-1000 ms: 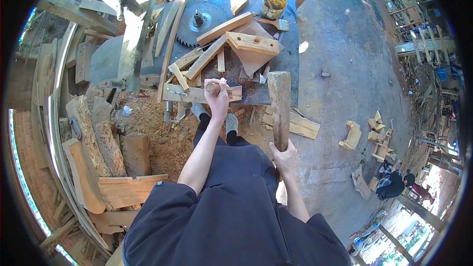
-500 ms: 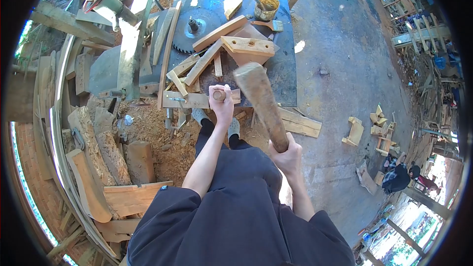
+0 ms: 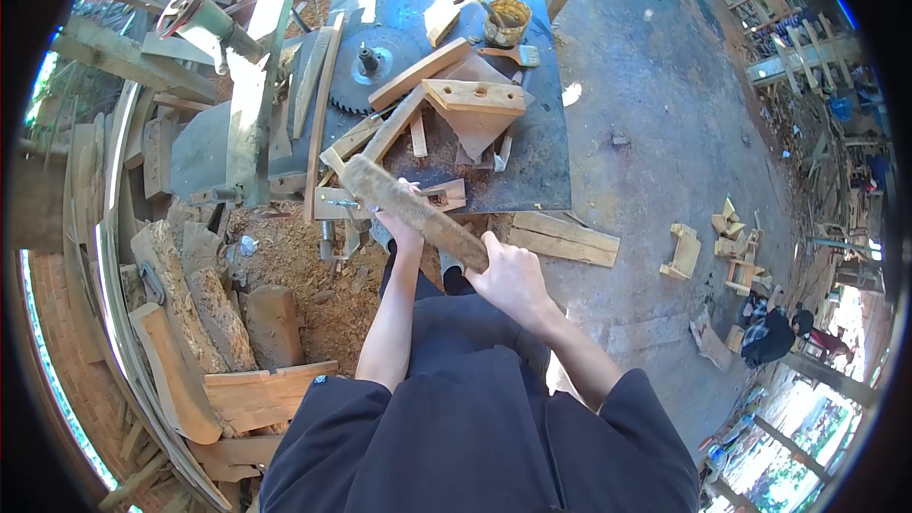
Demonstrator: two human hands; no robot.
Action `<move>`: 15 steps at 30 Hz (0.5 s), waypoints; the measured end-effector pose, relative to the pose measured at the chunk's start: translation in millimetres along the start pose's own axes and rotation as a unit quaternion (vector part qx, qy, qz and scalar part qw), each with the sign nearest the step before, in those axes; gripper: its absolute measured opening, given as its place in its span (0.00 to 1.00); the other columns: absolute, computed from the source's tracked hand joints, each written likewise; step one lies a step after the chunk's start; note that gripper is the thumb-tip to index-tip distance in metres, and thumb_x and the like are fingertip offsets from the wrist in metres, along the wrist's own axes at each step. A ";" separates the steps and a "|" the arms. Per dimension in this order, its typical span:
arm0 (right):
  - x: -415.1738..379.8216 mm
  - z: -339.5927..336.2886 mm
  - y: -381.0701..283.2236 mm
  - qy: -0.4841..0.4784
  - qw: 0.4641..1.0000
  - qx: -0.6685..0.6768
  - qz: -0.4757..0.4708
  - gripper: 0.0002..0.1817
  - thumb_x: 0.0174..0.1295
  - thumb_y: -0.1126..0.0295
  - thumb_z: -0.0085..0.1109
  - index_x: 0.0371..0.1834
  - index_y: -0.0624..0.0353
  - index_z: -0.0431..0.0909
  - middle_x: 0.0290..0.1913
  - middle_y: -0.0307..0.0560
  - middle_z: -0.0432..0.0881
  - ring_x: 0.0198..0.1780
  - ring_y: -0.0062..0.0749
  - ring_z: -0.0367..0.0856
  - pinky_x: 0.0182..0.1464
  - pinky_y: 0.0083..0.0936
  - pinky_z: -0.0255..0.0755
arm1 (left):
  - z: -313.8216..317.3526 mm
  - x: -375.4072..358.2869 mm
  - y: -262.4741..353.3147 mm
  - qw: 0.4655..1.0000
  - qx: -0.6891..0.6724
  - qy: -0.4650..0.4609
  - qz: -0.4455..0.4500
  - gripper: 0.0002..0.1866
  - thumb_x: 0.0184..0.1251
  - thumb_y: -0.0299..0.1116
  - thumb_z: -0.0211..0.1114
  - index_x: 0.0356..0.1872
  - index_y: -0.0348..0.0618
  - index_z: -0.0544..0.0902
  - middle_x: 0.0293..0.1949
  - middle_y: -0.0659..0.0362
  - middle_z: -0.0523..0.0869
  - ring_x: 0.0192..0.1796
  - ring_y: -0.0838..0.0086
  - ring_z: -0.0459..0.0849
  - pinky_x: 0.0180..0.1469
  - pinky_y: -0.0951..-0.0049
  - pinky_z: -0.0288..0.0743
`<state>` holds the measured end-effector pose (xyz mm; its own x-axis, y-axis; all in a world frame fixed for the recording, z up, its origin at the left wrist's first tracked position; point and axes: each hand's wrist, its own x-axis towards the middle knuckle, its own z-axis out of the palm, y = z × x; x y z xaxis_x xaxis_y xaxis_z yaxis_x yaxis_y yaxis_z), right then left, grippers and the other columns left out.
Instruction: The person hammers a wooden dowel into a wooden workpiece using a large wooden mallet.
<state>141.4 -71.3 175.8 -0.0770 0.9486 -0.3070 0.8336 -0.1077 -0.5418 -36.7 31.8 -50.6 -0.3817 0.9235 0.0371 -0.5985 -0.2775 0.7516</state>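
My right hand [image 3: 510, 273] grips the narrow end of a wooden mallet [image 3: 423, 217], a thick, rough club. Its broad end reaches left across my left hand [image 3: 403, 236], hiding most of the fingers. My left hand is closed round an upright chisel, whose round wooden handle end showed earlier and is now covered by the mallet. Beneath that hand, a wooden board [image 3: 454, 194] lies along the table's near edge, with a dark slot cut in it just right of the hand. A clamp-like metal piece [image 3: 344, 202] sits at the board's left end.
The metal table [image 3: 546, 166] carries a circular saw blade [image 3: 369, 81], a drilled wooden block [image 3: 475, 95], a brush [image 3: 522, 55] and a can [image 3: 508, 21]. Offcuts [image 3: 565, 239] lie beside my feet, with wooden pieces [image 3: 681, 252] farther right. Another person [image 3: 768, 334] is at far right.
The mallet has swung down and left from a raised position, now lying over my left hand. My right hand moved up and left with it. My left hand stays at the board.
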 end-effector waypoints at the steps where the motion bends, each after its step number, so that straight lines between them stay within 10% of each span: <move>1: -5.2 -3.1 -6.6 0.012 1.000 -0.004 -0.028 0.22 0.58 0.59 0.78 0.45 0.63 0.80 0.33 0.64 0.89 0.39 0.60 0.92 0.43 0.51 0.86 | 11.4 2.4 6.8 1.000 0.003 0.004 0.000 0.06 0.82 0.24 0.67 0.49 0.41 0.77 0.34 0.61 0.82 0.35 0.75 0.84 0.50 0.69 0.83; 3: -18.1 -12.3 -25.8 0.023 0.997 0.018 -0.070 0.22 0.58 0.60 0.79 0.44 0.62 0.79 0.33 0.61 0.89 0.38 0.58 0.92 0.41 0.49 0.85 | 39.9 -6.8 20.2 0.973 0.217 0.072 -0.008 0.10 0.81 0.22 0.68 0.48 0.43 0.73 0.35 0.59 0.83 0.38 0.75 0.86 0.48 0.71 0.83; 8: -31.1 -20.0 -53.3 0.060 0.978 0.034 -0.198 0.19 0.59 0.61 0.78 0.45 0.58 0.80 0.33 0.52 0.86 0.33 0.44 0.92 0.34 0.39 0.84 | 53.1 -11.0 9.9 0.975 0.219 0.026 0.025 0.12 0.81 0.19 0.66 0.45 0.45 0.70 0.37 0.59 0.83 0.37 0.76 0.85 0.44 0.72 0.82; 15: -41.9 -31.7 -44.7 0.125 0.968 0.121 -0.182 0.19 0.53 0.69 0.81 0.41 0.60 0.80 0.33 0.55 0.88 0.34 0.52 0.92 0.37 0.43 0.85 | 56.4 -20.0 9.4 0.978 0.206 0.009 0.023 0.12 0.81 0.20 0.66 0.44 0.45 0.70 0.39 0.60 0.81 0.41 0.77 0.84 0.48 0.73 0.81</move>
<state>124.7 -96.8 237.7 -0.1815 0.9758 0.1221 0.6204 0.2099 -0.7556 5.0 25.6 -7.1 -0.4166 0.9065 0.0691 -0.2471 -0.1860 0.9509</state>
